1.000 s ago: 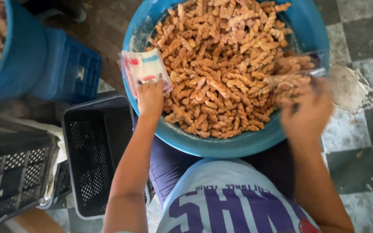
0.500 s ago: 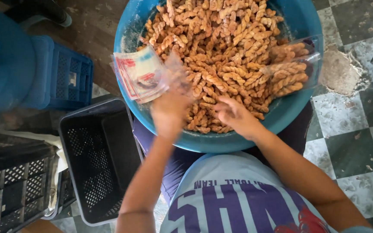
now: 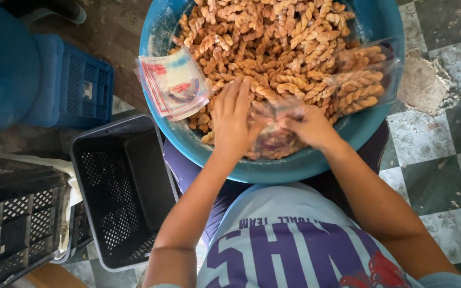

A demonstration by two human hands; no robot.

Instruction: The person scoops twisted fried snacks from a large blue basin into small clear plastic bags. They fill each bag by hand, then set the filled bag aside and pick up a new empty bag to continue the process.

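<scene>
Head view: both hands now together over the near part of the big blue basin (image 3: 380, 21), full of twisted fried snacks (image 3: 273, 48). Left hand (image 3: 234, 118) no longer lifted with the stack of printed bags (image 3: 174, 85); stack now lying on the left rim of the basin, apart from the fingers. Left grip closed on one edge of a clear plastic bag (image 3: 274, 133), right hand (image 3: 308, 125) closed on the other edge, bag stretched between them just above the snacks. Half a second ago right hand alone there, palm open. Filled clear bag (image 3: 361, 80) unchanged on the right side of the basin. Black crate (image 3: 118, 192) on the floor at left, blue crate (image 3: 81, 85) beyond it.
</scene>
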